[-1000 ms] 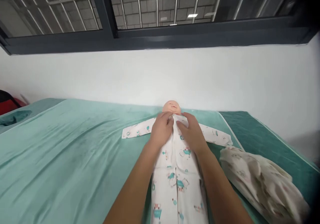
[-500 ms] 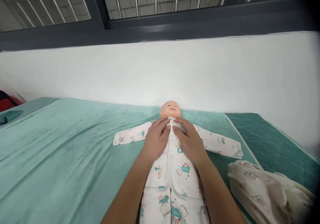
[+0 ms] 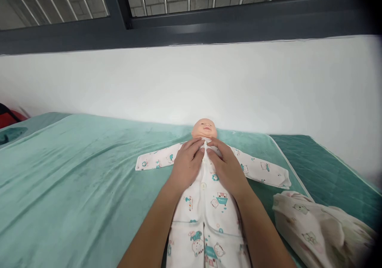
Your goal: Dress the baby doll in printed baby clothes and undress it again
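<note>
A baby doll (image 3: 204, 128) lies on its back, face up, with its head toward the wall. It wears a white baby top (image 3: 195, 202) printed with teal figures, and its sleeves spread out to both sides. White trousers (image 3: 183, 244) in the same print cover its lower body. My left hand (image 3: 188, 160) lies on one side of the chest and my right hand (image 3: 224, 162) on the other, just below the neck. Fingertips and thumbs of both hands touch the cloth beside the front opening, fingers extended. A round button (image 3: 203, 186) shows below my hands.
Under the doll is a light green blanket (image 3: 74, 172), with a darker green quilted cover (image 3: 298, 152) at the right. A crumpled printed cloth (image 3: 316, 224) lies at lower right. A white wall (image 3: 149, 85) rises behind, below a dark window frame (image 3: 209, 27). Something red (image 3: 8, 118) is at far left.
The view has shifted slightly. Both hands stay in the same place on the doll's chest, with little visible movement.
</note>
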`<control>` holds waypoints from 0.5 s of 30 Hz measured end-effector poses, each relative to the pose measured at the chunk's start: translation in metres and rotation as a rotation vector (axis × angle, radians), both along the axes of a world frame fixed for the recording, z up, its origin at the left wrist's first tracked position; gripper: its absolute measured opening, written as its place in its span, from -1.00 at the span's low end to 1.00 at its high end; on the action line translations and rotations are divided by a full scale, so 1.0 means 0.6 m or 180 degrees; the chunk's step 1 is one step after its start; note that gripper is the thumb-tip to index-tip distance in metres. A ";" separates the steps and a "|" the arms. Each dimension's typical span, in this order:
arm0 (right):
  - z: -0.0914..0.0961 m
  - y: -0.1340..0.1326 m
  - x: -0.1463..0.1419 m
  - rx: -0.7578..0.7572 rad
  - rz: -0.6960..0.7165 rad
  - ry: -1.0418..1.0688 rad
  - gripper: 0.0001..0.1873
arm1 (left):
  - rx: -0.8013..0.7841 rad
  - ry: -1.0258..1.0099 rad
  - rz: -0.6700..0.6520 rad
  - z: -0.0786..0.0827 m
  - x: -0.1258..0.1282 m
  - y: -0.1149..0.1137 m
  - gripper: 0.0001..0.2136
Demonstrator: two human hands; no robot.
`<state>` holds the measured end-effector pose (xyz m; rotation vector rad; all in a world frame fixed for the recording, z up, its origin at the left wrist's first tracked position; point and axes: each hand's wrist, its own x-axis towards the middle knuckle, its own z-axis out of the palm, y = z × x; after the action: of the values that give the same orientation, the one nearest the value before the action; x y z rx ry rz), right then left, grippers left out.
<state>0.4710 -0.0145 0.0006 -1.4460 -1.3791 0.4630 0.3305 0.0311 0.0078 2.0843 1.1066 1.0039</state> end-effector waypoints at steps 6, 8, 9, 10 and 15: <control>-0.005 0.002 0.002 -0.0009 0.0063 -0.0086 -0.71 | -0.0023 0.0074 -0.0012 0.004 0.000 -0.002 -0.65; -0.005 0.002 0.002 -0.0005 0.0096 -0.0120 -0.70 | 0.0003 0.0106 -0.0021 0.005 0.001 -0.001 -0.65; -0.004 0.002 0.002 -0.0007 0.0112 -0.0142 -0.70 | 0.0019 0.0115 -0.0026 0.005 0.001 -0.001 -0.65; -0.003 0.002 0.002 -0.0010 0.0131 -0.0165 -0.69 | 0.0038 0.0120 -0.0031 0.005 0.001 -0.001 -0.65; 0.000 0.001 0.002 -0.0010 0.0167 -0.0190 -0.67 | 0.0087 0.0150 -0.0064 0.005 0.000 0.001 -0.65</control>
<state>0.4722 -0.0140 0.0004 -1.4392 -1.4673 0.4590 0.3307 0.0314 0.0110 2.1468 1.0986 0.9702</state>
